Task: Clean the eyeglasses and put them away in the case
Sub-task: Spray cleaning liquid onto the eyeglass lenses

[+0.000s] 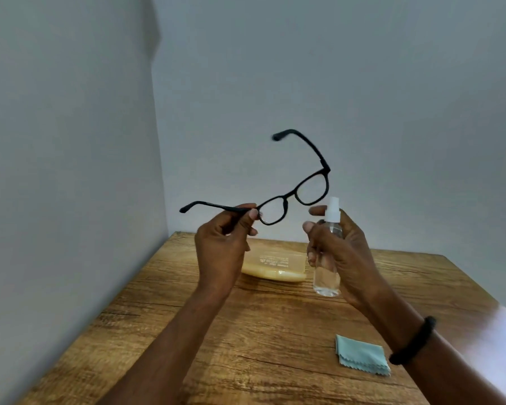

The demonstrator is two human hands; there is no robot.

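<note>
Black-framed eyeglasses (pixel 292 194) hang in the air above the table with both temples unfolded. My left hand (pixel 222 247) pinches them at the left hinge, beside the left lens. My right hand (pixel 339 252) is wrapped around a clear spray bottle (pixel 327 276) with a white nozzle, held upright just right of and below the lenses, index finger raised near the nozzle. A pale yellow eyeglass case (pixel 275 267) lies closed on the table behind my hands, partly hidden by them. A folded light-blue cleaning cloth (pixel 361 355) lies on the table at the near right.
The wooden table (pixel 158 331) stands in a corner, with grey walls along its left and far edges. A black band circles my right wrist (pixel 414 340).
</note>
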